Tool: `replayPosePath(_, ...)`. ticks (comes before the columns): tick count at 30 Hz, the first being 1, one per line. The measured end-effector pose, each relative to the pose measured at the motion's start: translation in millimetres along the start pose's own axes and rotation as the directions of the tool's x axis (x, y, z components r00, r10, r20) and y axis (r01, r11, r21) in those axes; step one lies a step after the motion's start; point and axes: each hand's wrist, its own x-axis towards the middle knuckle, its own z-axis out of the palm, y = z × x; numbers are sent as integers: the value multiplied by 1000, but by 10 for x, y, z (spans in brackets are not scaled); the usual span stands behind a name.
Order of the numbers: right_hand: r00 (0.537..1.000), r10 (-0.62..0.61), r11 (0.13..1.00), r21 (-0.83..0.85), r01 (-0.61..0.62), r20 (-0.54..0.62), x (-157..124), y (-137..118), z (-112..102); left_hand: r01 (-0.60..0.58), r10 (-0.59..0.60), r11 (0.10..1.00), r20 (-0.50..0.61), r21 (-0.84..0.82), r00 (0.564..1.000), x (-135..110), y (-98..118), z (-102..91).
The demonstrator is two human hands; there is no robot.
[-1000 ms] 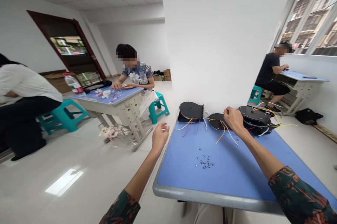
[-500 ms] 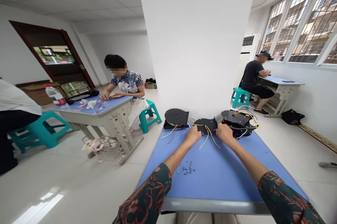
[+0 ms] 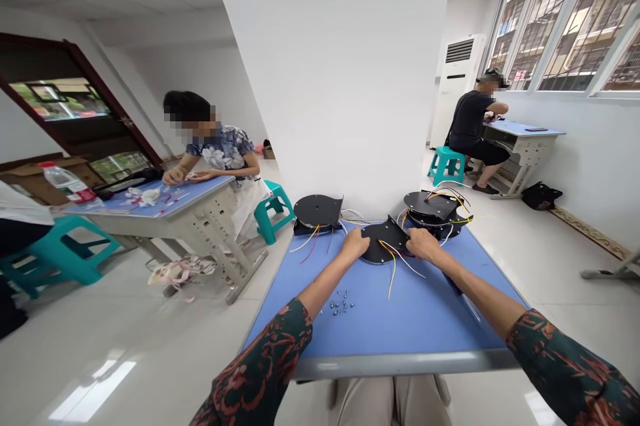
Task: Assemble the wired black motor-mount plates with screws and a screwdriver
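Note:
A round black plate (image 3: 373, 251) with a raised straight flange and yellow and white wires lies on the blue desk between my hands. My left hand (image 3: 356, 243) is closed on its left rim. At its right end, by the flange, my right hand (image 3: 423, 243) has its fingers curled round the edge. Both sets of fingertips are partly hidden. Small metal screws (image 3: 341, 304) lie scattered in front of my left hand. Under my right forearm, partly covered, shows a thin tool with a metal shaft (image 3: 471, 307), possibly a screwdriver.
Similar black round parts with wires (image 3: 317, 211) sit at the desk's back left. More of them are stacked (image 3: 433, 205) at the back right. A white pillar (image 3: 330, 79) rises behind the desk. Two people work at other desks, left and right.
The black plate has come nearer to me, out from between the other black parts, with both hands on it. My view has shifted right and down, and the thin tool now shows.

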Motion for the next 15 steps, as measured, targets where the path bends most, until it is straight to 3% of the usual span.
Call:
replayPosePath(6,992,-80,995,-45,85,97,-247,15,-38,-2,-5,996,79,85,997,-398,25,-50)
replayPosePath(10,988,-134,990,-34,137,79,-512,104,-16,-102,83,975,102,198,991,-750,-3,13)
replayPosePath(13,976,-138,990,7,141,-168,-768,307,53,-198,177,946,105,257,979,-957,-61,101)
replayPosePath(15,901,-27,995,79,68,-432,-917,496,121,-240,224,935,90,261,971,-1045,-97,166)
